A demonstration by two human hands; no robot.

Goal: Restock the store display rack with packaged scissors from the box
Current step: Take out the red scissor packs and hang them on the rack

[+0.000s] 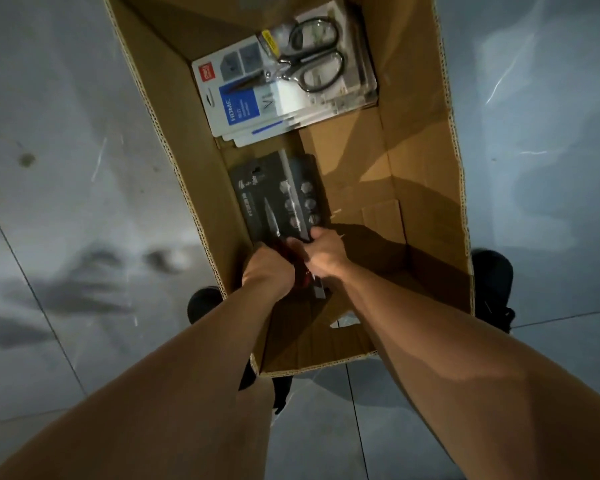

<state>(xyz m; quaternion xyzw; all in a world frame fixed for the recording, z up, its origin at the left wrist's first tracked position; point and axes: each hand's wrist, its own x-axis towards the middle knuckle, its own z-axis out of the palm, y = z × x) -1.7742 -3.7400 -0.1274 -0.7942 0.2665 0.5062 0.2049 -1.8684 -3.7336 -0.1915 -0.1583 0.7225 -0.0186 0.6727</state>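
Note:
An open cardboard box stands on the floor below me. Near its left wall lies a stack of dark scissors packs, the top one showing a blade and red handles. My left hand and my right hand both reach into the box and grip the near end of this dark pack, fingers curled around its edge. At the far end of the box lies a fanned pile of white and blue scissors packs, with a clear pack of black-handled scissors on top.
Grey glossy floor tiles surround the box. My black shoes stand on either side of the box's near end. The box's right half shows bare cardboard bottom. No display rack is in view.

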